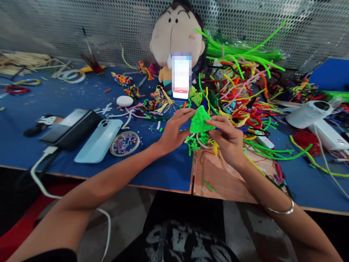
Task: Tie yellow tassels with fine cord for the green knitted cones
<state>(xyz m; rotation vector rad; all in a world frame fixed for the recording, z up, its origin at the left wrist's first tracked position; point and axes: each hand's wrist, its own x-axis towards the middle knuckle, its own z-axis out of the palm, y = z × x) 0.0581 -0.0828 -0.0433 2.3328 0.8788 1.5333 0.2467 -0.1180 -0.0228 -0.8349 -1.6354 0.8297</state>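
A bright green fuzzy triangle, wound from pipe cleaner, is held just above the blue table. My left hand pinches its left edge with thumb and fingertips. My right hand grips its right corner, and a silver bangle sits on that wrist. Short green pipe-cleaner offcuts lie on the table right under both hands.
A tangle of coloured pipe cleaners fills the right rear. A plush doll props a phone. At left lie a pale phone, a dark tablet and a bead dish. A white roll lies at right.
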